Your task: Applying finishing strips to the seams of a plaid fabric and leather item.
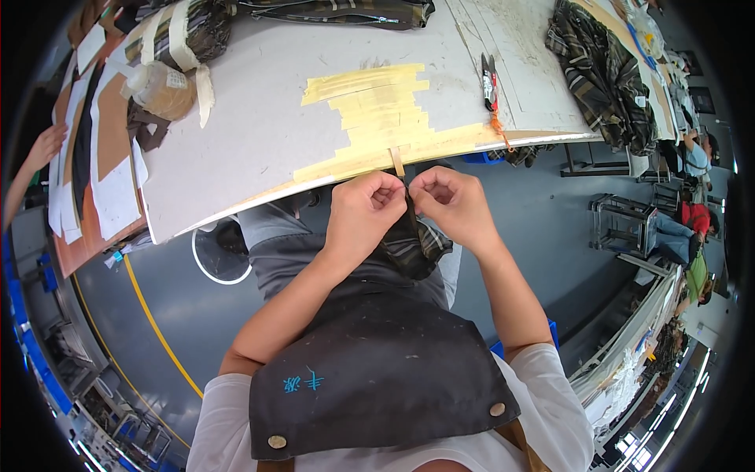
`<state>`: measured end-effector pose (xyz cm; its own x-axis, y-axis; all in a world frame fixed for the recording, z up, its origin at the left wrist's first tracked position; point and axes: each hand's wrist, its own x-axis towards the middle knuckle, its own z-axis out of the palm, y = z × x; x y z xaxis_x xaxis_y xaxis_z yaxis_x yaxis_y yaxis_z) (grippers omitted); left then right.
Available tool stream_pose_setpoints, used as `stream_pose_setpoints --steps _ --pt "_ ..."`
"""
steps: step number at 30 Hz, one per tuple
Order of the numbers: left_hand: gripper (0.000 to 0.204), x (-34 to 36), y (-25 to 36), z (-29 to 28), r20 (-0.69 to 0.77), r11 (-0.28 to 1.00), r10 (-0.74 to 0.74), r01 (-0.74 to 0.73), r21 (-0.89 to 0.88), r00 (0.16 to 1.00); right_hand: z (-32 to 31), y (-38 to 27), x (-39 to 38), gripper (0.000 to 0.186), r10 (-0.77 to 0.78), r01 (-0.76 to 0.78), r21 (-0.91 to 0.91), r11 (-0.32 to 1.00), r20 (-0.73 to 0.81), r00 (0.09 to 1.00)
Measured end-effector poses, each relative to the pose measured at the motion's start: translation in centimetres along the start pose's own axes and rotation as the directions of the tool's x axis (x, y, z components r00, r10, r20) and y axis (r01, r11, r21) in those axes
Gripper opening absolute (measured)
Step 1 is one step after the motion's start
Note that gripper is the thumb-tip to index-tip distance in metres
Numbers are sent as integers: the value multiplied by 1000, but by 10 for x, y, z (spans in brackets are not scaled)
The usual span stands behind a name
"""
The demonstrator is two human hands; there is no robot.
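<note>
My left hand (364, 211) and my right hand (454, 203) meet at the near edge of the worktable, thumbs and fingertips pinched close together. Between them runs a narrow dark fabric strip (408, 222), gripped from both sides. A dark plaid fabric piece (425, 250) hangs below it over my lap. From the table edge a short tan strap (398, 160) reaches down to the fingertips; the fingers hide how it meets the dark strip. Yellow tape (377, 106) in overlapping rows covers the tabletop just beyond my hands.
Black-and-red snips (489, 86) with an orange cord lie right on the worktable (259, 94). A glue bottle (163, 89) stands left by bundled plaid fabric (200, 35); a plaid garment (605, 75) lies far right. Another person's hand (49, 147) shows at left. A white-rimmed bin (222, 279) stands below.
</note>
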<state>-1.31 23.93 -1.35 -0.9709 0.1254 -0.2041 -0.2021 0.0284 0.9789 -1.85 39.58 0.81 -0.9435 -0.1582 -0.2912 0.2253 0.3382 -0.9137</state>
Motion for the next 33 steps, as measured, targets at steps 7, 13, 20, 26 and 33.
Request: stream_pose_setpoints --steps 7,13,20,26,33 --pt "7 2 -9 0 -23 999 14 -14 31 1000 0 -1 4 2 -91 91 -118 989 4 996" --pt "4 3 4 3 -31 980 116 -110 164 993 1 4 4 2 -40 40 -22 999 3 999" --pt "3 2 6 3 -10 956 196 -189 225 981 3 -1 6 4 -168 158 -133 978 -63 984" --pt "7 6 -4 -1 -4 998 58 -58 23 998 5 6 9 5 -227 215 -142 966 -80 971" --pt "5 9 3 1 -8 943 175 -166 287 984 7 3 8 8 -213 202 -93 975 -119 970"
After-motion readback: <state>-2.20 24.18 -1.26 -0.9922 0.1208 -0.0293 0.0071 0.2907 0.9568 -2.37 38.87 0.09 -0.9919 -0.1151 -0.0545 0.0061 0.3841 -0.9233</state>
